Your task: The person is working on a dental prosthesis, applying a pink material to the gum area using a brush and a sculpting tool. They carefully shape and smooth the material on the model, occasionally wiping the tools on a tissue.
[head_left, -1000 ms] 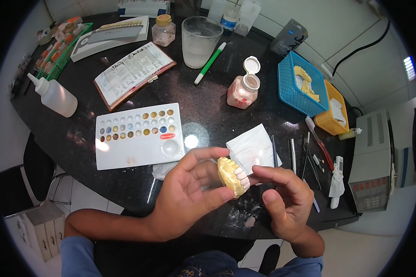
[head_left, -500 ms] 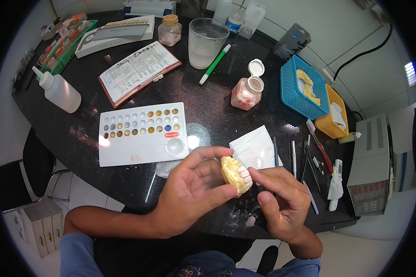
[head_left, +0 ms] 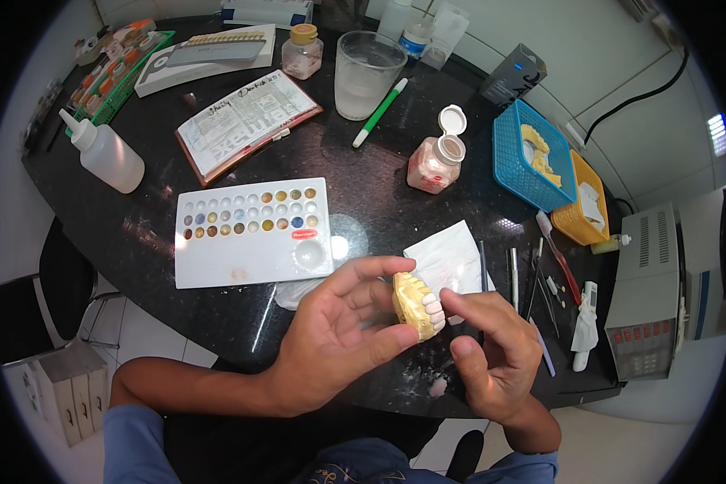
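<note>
A yellow dental cast point(head_left: 409, 303) with several white crowns point(head_left: 433, 312) along one side is pinched between the thumb and fingertips of my left hand point(head_left: 327, 339). It is held above the near part of the black table, crowns facing right. My right hand point(head_left: 496, 347) is beside it, thumb and index finger apart and nothing between them. Its index fingertip is at the crowns; whether it touches them I cannot tell. Behind the cast lies a white folded tissue point(head_left: 444, 256). To the left is a white palette point(head_left: 218, 262) with small wells of coloured paste.
Right of the tissue lie tweezers point(head_left: 550, 310), a red toothbrush point(head_left: 563, 262) and thin tools. Blue point(head_left: 532, 189) and yellow baskets point(head_left: 579, 230) stand farther right. An uncapped powder jar point(head_left: 434, 168), a water cup point(head_left: 367, 81), a green marker point(head_left: 381, 113), a clipboard point(head_left: 246, 121) and a squeeze bottle point(head_left: 109, 157) are behind.
The cast in my left hand has turned slightly, and my right index fingertip has shifted a little along the crowns. The whole view has moved slightly; the table things stay put.
</note>
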The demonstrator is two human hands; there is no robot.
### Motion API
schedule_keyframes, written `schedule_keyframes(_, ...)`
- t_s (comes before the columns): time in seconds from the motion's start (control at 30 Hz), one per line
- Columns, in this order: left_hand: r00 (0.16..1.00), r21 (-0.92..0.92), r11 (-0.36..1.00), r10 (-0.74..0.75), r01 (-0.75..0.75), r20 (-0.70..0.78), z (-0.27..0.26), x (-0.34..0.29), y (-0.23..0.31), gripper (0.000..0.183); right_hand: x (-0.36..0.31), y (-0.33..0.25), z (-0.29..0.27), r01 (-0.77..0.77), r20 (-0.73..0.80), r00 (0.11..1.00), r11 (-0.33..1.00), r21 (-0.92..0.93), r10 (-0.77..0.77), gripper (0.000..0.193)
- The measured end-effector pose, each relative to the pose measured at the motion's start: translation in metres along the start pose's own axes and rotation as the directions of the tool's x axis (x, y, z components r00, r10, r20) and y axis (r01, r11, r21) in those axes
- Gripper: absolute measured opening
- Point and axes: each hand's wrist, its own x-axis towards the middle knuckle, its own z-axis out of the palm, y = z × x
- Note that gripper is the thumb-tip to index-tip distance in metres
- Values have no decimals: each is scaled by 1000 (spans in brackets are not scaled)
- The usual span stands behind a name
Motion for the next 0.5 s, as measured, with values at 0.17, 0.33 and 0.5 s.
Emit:
schedule_keyframes(0.17,998,16,999,-43,42,41,3,-1,3,65,3,1,13,-106,-316,934,975,195,164,25)
schedule_keyframes(0.33,987,-16,995,-91,94,135,0,-4,8,64,-7,9,-15,-368,-144,901,898,240,408,16)
schedule_keyframes(0.5,983,-56,991,-112,121,143,3,-1,6,64,-6,7,-11,-221,-130,963,968,117,236,18)
